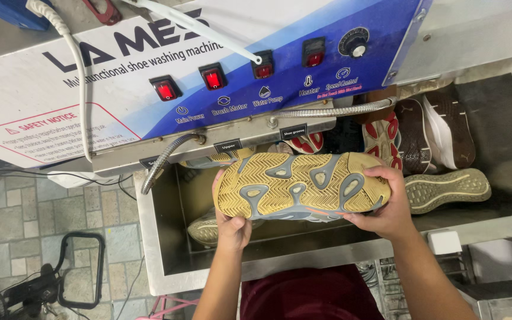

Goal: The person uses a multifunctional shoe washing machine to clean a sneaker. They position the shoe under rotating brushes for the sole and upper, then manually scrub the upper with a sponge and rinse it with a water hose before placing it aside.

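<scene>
1. The shoe [301, 186] showed a matt rubber sole, ridged and scuffed yellow with smooth grey insets.
2. The trough [155, 237] was dull, stained sheet metal.
3. The control panel [149, 71] looked glossy, with shiny red plastic switches [213, 77].
4. The hose [164, 161] was ribbed bright metal.

the single view comes from a camera on the person's head, looking almost straight down and close in, so the forearms enter from 6 o'clock and the steel wash tank [167, 261] fills the middle. the machine's blue and white control panel [167, 71] runs across the top from 9 to 1 o'clock, seen from just above, and tiled floor [25, 213] shows far below at 8 o'clock. there is no second view to share any of it.
</scene>
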